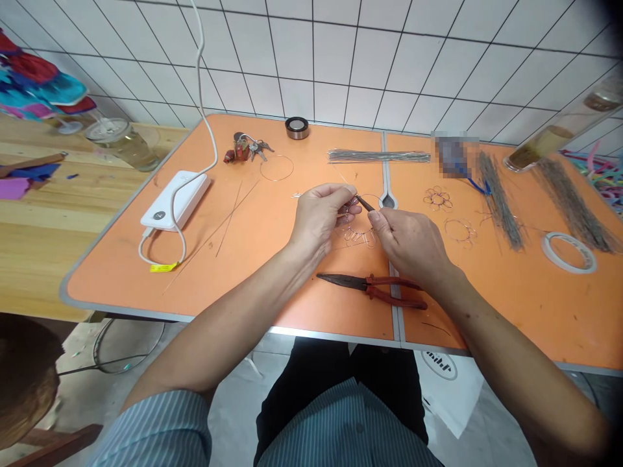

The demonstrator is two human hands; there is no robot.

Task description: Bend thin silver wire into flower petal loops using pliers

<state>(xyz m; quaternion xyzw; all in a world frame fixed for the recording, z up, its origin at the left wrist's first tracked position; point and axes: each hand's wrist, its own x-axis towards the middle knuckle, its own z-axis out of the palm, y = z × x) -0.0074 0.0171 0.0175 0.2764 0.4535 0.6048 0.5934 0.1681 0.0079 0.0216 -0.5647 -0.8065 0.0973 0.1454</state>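
My left hand [321,214] is closed, with thumb and forefinger pinching a thin wire piece [359,235] bent into a row of small loops. Those loops hang below its fingertips, over the orange table. In my closed right hand [411,243] is a pair of pliers [365,202]; only the dark tapered jaws show, the handles being hidden in the palm. The jaw tips meet the wire at my left fingertips, where the exact grip is too small to make out. Red-handled long-nose pliers [372,287] lie just below both hands.
Bundles of straight wire [379,156] lie at the back and right. Flower-shaped wire pieces [438,198], a white tape ring [568,253] and a glass bottle [540,146] are to the right. A white power bank [175,201], keys [257,149] and black tape [296,128] sit left and behind.
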